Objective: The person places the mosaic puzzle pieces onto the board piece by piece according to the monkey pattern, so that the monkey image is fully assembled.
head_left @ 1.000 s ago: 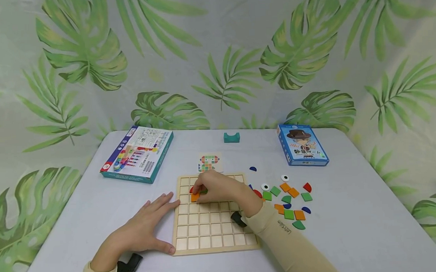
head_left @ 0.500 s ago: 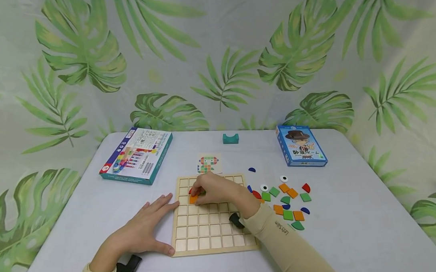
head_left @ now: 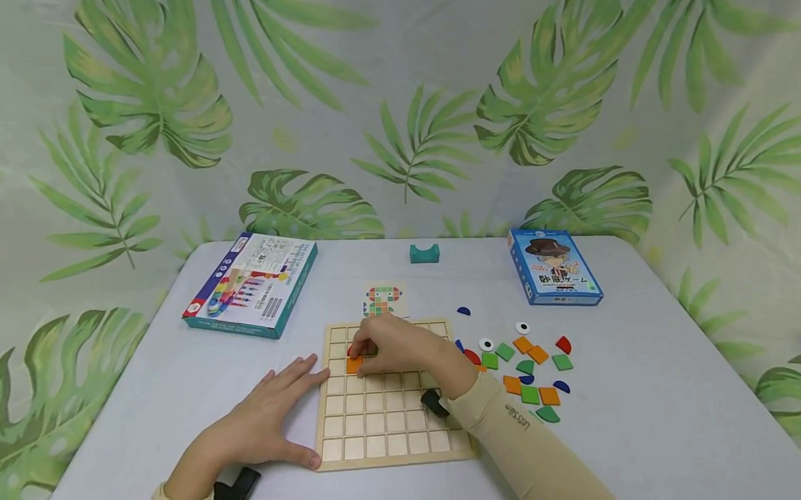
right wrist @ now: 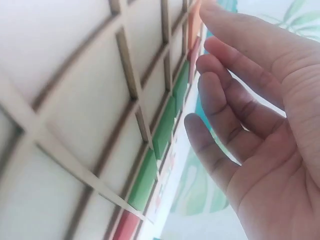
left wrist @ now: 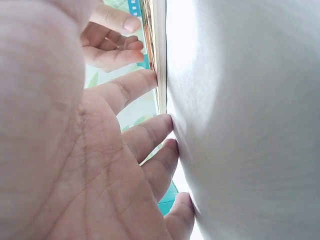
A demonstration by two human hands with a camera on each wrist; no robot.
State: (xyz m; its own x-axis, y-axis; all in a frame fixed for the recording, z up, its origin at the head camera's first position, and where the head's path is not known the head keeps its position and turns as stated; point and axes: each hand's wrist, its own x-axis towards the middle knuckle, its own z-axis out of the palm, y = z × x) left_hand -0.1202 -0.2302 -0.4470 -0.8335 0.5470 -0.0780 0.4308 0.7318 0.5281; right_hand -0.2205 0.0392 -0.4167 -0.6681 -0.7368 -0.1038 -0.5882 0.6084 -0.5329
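A wooden grid board (head_left: 376, 424) lies on the table. My right hand (head_left: 404, 345) is over its far left part, thumb and fingers pinching a square orange tile (head_left: 353, 365) at a grid cell. In the right wrist view, a row of green tiles (right wrist: 145, 180) with a red tile (right wrist: 126, 226) sits in the grid's cells. My left hand (head_left: 267, 413) lies spread along the board's left side, forefinger and thumb at its frame. The left wrist view shows these fingers straight beside the board's edge (left wrist: 160, 55).
Loose coloured tiles (head_left: 530, 395) and white eye discs (head_left: 522, 327) lie right of the board. A pattern card (head_left: 384, 300) is behind it, with a teal arch-cut block (head_left: 424, 254) farther back. A game box (head_left: 252, 284) stands back left, a blue box (head_left: 555, 267) back right.
My right hand has shifted slightly left with the orange tile, staying at the same part of the board. My left hand has kept its place.
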